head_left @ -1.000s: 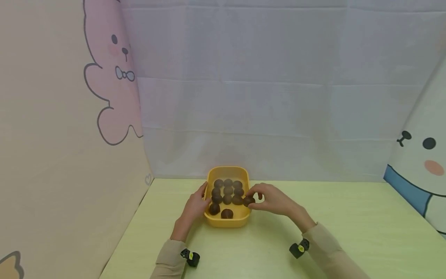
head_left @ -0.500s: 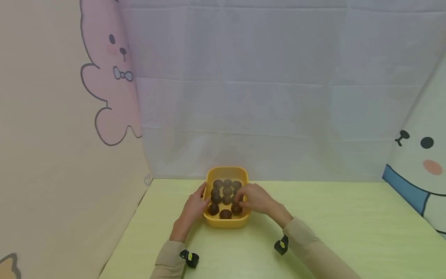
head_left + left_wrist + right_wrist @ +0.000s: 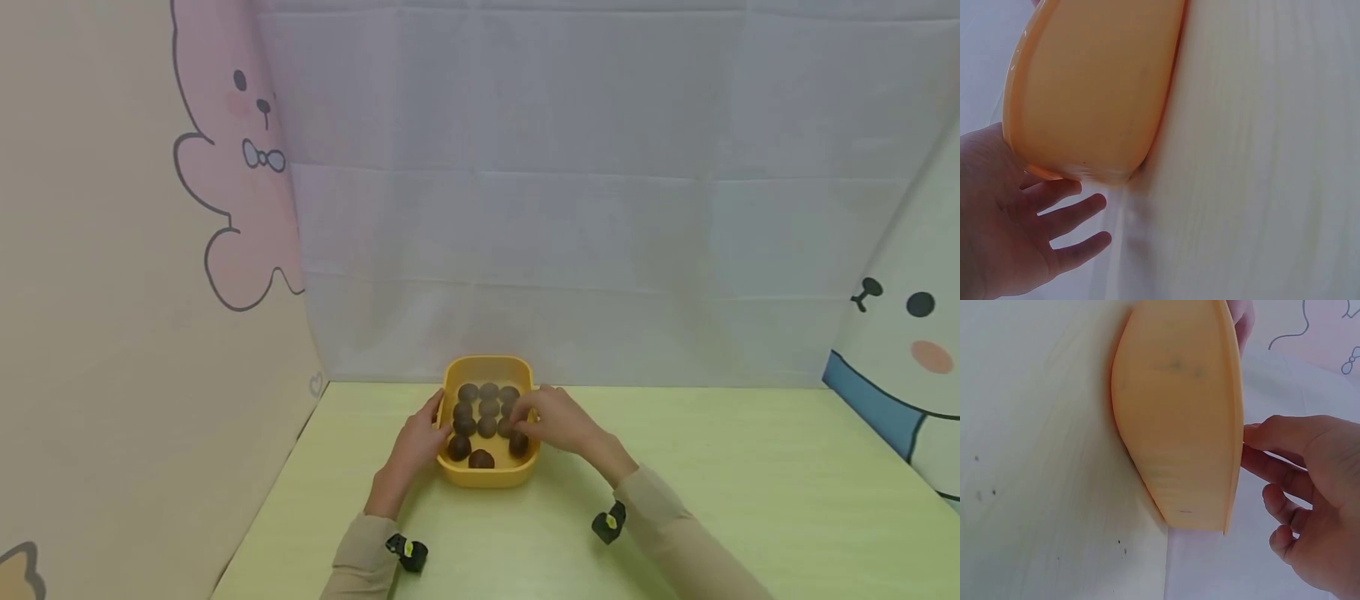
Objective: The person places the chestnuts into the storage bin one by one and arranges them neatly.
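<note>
A yellow tub (image 3: 483, 478) holds several dark brown, roundish pieces, perhaps chestnuts. Most lie in rows toward its far end; one piece (image 3: 460, 447) is at the near left and another (image 3: 482, 459) at the near wall. My left hand (image 3: 414, 446) holds the tub's left side, thumb over the rim and fingers outside; in the left wrist view, several fingers stretch past the wall. Over the right rim reaches my right hand (image 3: 558, 421), thumb and forefinger close together just above a brown piece (image 3: 518, 443). The rim hides those fingertips in the right wrist view, so their grip is unclear.
The tub stands on a pale green tabletop (image 3: 712, 483), near its back edge. Behind it hangs a pale cloth (image 3: 570, 250). A side panel with a pink bear (image 3: 247, 200) stands to the left, and one with a white bear (image 3: 900, 367) to the right.
The right hand has carried a brown piece from the right rim down into the tub. That piece has since shifted slightly right, toward the wall. The left hand keeps its place.
</note>
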The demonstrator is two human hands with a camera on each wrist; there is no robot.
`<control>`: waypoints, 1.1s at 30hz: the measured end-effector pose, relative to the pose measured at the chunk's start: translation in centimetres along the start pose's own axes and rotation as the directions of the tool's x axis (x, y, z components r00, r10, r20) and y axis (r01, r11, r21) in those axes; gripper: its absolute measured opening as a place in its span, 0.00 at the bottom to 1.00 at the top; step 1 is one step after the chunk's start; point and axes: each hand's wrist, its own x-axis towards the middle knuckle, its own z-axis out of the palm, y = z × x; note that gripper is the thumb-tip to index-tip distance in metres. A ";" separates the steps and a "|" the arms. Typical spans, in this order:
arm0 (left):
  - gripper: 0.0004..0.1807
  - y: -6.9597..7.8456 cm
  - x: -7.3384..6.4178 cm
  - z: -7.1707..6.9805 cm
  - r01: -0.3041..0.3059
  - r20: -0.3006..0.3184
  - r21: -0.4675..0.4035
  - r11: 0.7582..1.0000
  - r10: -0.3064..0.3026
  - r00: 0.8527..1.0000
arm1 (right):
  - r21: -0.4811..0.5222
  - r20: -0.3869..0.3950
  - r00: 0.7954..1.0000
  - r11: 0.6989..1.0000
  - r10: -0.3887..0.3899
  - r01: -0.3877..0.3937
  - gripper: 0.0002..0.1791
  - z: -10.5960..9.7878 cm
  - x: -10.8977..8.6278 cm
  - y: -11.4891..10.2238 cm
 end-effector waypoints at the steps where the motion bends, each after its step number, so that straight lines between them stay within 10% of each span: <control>1: 0.38 0.1 0.0 0.0 0.000 0.001 0.001 1.000 0.000 1.000 | -0.003 -0.019 1.000 1.000 0.000 0.000 0.04 -0.2 -0.3 0.2; 21: 0.34 0.2 -0.1 -2.4 -0.136 -0.024 0.280 0.950 0.149 0.989 | 0.044 -0.256 0.957 0.991 0.133 -0.126 0.07 -2.6 -4.6 3.7; 29: 0.31 0.3 0.0 -1.8 -0.162 -0.011 0.272 0.949 0.172 0.985 | -0.039 -0.020 0.985 0.984 -0.174 0.173 0.06 -0.1 -0.2 -2.0; 33: 0.30 0.2 0.0 -1.1 -0.130 -0.013 0.234 0.963 0.137 0.991 | -0.048 0.155 0.977 0.987 -0.145 0.154 0.08 1.9 1.5 -3.0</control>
